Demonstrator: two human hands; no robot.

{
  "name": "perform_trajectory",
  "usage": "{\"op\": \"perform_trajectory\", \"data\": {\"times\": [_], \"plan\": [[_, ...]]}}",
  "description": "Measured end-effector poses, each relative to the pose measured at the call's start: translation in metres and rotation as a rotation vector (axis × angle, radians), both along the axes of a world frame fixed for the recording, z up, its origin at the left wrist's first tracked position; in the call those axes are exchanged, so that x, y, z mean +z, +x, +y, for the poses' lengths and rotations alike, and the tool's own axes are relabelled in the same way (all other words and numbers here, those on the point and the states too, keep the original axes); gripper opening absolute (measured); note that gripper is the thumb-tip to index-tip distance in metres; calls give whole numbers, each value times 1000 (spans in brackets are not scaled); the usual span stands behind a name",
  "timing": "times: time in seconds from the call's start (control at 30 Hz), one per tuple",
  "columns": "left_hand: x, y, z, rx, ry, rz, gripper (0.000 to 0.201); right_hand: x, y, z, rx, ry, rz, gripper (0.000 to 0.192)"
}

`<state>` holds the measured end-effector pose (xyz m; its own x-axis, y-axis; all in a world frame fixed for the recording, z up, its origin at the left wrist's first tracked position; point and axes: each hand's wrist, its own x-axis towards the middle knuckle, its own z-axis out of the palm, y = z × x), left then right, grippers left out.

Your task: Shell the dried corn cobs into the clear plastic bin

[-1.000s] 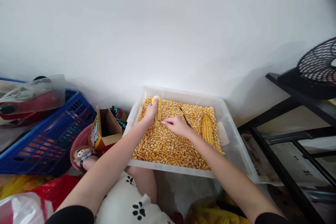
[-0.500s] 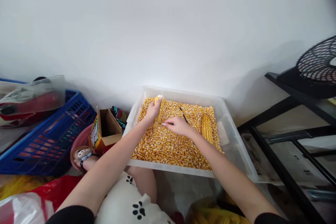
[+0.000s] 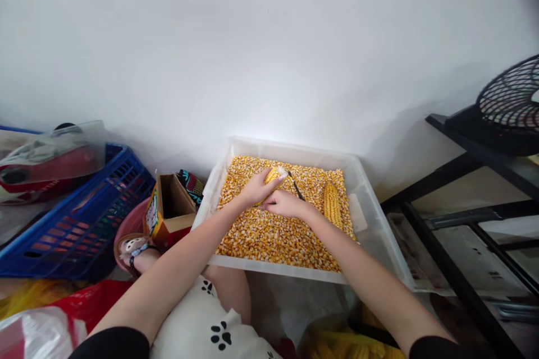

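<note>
My left hand [image 3: 256,187] is wrapped round a corn cob [image 3: 273,174], which slants with its pale end to the upper right. Against the cob's lower end is my right hand [image 3: 283,203], fingers closed on a thin dark tool, mostly hidden in the grip. Below both hands, loose corn kernels [image 3: 269,241] fill a translucent plastic tub [image 3: 374,230]. A whole corn cob [image 3: 332,205] lies on the kernels to the right. Between it and my hands a slim black tool [image 3: 296,186] rests on the kernels.
At left are a blue crate [image 3: 84,224], an open cardboard box [image 3: 170,207] and a pink basin [image 3: 126,221]. A black metal frame [image 3: 446,258] with a fan [image 3: 511,101] stands at right. The white wall [image 3: 269,56] rises behind the tub. Yellow bags [image 3: 345,345] lie below.
My left hand has tilted the held cob from nearly upright to a slant and brought it right, closer to my right hand. The other cob and the black tool stay put.
</note>
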<state>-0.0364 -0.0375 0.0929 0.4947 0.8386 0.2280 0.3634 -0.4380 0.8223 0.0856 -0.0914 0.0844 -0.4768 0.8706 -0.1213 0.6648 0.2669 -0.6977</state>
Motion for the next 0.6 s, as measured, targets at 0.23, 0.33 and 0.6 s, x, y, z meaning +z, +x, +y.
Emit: {"op": "perform_trajectory", "data": {"times": [0.23,0.33,0.6], "plan": [[-4,-1,2,22,26,34,41,3,1,-1,-7,53,-25,25],[-8,-2,10,86,19,-38,39,6,2,-1,-48,100,-42,31],[-7,-1,17,119,-41,-184,39,5,-1,-2,-38,95,-90,29]]}}
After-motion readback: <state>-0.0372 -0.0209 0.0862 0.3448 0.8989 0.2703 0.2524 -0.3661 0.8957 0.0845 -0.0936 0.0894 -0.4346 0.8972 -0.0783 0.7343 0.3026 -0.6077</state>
